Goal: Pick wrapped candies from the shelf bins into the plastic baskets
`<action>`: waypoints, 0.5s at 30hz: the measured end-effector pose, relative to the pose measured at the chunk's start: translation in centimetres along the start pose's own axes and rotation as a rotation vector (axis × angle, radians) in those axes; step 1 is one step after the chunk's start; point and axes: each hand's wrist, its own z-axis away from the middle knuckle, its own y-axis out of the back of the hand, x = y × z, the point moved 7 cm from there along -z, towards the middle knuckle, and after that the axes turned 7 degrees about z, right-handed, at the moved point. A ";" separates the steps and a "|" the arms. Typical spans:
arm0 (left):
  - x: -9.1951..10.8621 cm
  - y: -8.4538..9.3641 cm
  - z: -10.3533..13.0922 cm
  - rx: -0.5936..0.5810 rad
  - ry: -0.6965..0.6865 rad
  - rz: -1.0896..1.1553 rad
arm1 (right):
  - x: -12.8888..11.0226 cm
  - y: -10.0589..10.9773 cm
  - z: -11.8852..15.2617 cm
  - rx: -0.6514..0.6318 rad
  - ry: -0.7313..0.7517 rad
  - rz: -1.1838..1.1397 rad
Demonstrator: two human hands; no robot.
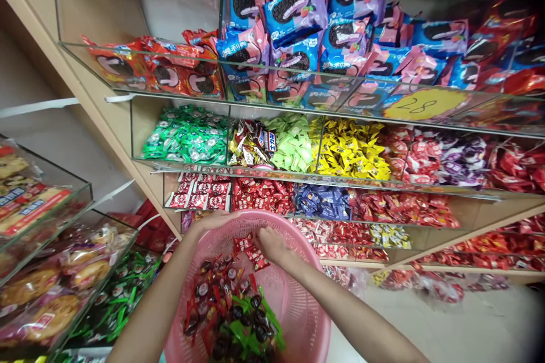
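Observation:
A round pink plastic basket (304,295) is at the bottom centre, tilted toward the camera. My left hand (215,220) lies over its upper left rim and grips it, the fingers partly out of sight. Inside the basket, near its back wall, my right hand (270,243) is curled next to red and white packets (258,258); whether it pinches one cannot be made out. Dark red wrapped candies (208,289) lie in the basket's left part, with green and black wrapped ones (247,326) at the bottom.
Glass-fronted shelves ahead hold blue and pink cookie packs (298,11), green candies (187,133), yellow candies (351,147) and blue ones (323,201). A yellow "28" label (426,103) is on the upper glass. Packaged pastries (51,315) fill a left shelf. Pale floor (477,323) shows lower right.

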 end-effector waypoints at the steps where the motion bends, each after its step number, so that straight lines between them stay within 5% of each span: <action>1: -0.1 0.1 0.0 0.003 0.009 -0.012 | 0.3 -0.4 0.2 -0.025 -0.033 0.028; 5: -0.6 0.4 -0.4 0.016 0.025 -0.040 | 0.6 -2.9 1.3 -0.197 -0.120 0.107; 8: -0.9 0.4 -0.8 0.014 0.012 -0.026 | -0.2 -3.8 1.7 -0.215 -0.048 0.104; 15: -1.2 0.3 -0.9 -0.002 0.034 0.004 | -1.7 -2.3 1.5 -0.176 0.134 0.033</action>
